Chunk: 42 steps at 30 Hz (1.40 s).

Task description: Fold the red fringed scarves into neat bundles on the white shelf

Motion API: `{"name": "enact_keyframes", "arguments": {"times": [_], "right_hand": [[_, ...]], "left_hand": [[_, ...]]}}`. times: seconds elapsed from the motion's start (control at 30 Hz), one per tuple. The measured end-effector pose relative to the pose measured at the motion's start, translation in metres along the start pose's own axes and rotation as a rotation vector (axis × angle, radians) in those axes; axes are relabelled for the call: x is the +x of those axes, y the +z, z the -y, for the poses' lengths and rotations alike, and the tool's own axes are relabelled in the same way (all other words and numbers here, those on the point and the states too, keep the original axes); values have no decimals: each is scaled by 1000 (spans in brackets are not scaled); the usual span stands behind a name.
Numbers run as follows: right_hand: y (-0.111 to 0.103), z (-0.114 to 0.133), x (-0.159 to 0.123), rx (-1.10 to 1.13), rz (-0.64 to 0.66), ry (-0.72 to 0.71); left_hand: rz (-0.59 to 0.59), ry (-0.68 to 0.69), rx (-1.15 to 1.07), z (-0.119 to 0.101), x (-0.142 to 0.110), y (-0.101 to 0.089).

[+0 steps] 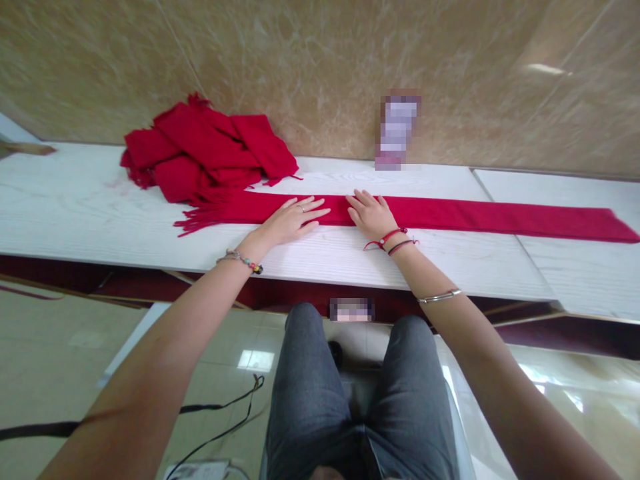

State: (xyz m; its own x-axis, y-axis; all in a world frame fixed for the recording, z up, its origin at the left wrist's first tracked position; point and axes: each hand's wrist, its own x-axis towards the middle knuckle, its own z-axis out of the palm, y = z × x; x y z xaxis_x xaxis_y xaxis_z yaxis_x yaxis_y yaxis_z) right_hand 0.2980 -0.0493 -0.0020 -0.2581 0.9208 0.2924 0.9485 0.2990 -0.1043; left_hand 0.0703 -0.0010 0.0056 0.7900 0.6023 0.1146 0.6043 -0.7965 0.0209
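Observation:
A red scarf (450,213) lies lengthwise along the white table, folded into a long narrow strip with its fringe at the left end. My left hand (293,220) rests flat on the strip, fingers spread and pointing right. A short way to the right, my right hand (371,213) lies on the same strip with its fingers apart. Neither hand grips the cloth. Behind the fringed end sits a loose heap of red scarves (205,150), crumpled, with some fringes showing.
The white wood-grain table (90,207) stands against a tan marbled wall (320,73). A blurred item (397,130) stands at the wall. Open dark red compartments (280,293) run under the tabletop, above my knees. A black strap (215,407) is at lower left.

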Motion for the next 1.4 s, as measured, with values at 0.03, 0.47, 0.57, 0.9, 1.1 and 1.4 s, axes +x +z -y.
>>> {"name": "enact_keyframes", "arguments": {"times": [0.03, 0.47, 0.57, 0.9, 1.1, 1.4], "right_hand": [[-1, 0, -1, -24, 23, 27], [-6, 4, -2, -102, 133, 87], [-5, 4, -2, -98, 117, 83], [-1, 2, -3, -109, 75, 67], [0, 1, -3, -106, 61, 68], [2, 0, -3, -80, 39, 70]], "left_hand": [[7, -3, 9, 0, 0, 0], [-29, -110, -59, -1, 1, 0], [-17, -204, -35, -3, 2, 0], [25, -470, 69, 31, -28, -1], [-15, -687, 91, 67, -76, -7], [-224, -895, 71, 72, -90, -4]]}}
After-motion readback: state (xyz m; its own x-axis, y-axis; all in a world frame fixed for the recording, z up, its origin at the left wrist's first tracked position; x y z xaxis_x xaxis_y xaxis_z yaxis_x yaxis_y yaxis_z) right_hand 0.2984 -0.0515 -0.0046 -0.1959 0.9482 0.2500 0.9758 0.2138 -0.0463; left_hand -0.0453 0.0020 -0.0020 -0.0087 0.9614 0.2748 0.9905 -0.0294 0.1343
